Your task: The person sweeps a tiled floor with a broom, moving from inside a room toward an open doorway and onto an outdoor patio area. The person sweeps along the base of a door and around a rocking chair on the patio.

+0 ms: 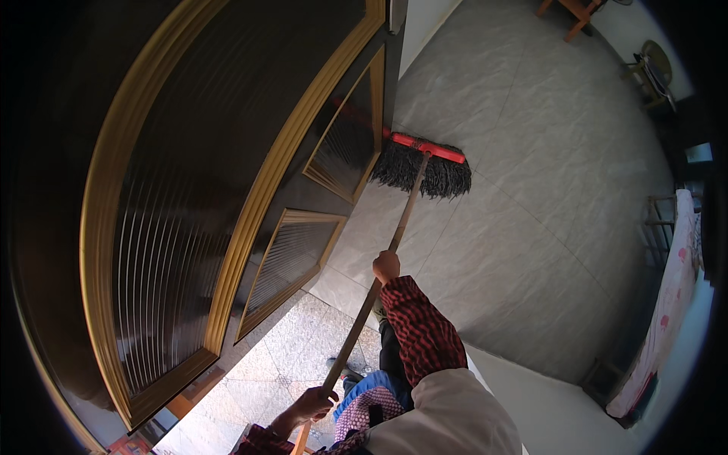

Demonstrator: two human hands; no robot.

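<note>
My right hand (387,266) is closed around the middle of a long wooden mop handle (364,313). Lower down, near my body, my left hand (311,402) grips the same handle close to its end. At the far end, a red plastic mop head (429,149) with dark, stringy strands (424,173) rests on the grey tiled floor (529,187). Its left end lies right beside the lower edge of a dark door (301,227) with gold trim; whether they touch I cannot tell. Both my sleeves are red and black checked.
Patterned tiles (267,364) lie under my feet at the doorway. A wooden stool (574,17) stands at the top right, a folding chair (654,74) by the right wall. Farther down that side hangs a pale cloth with a pink pattern (665,301). A white wall (529,392) rises at lower right.
</note>
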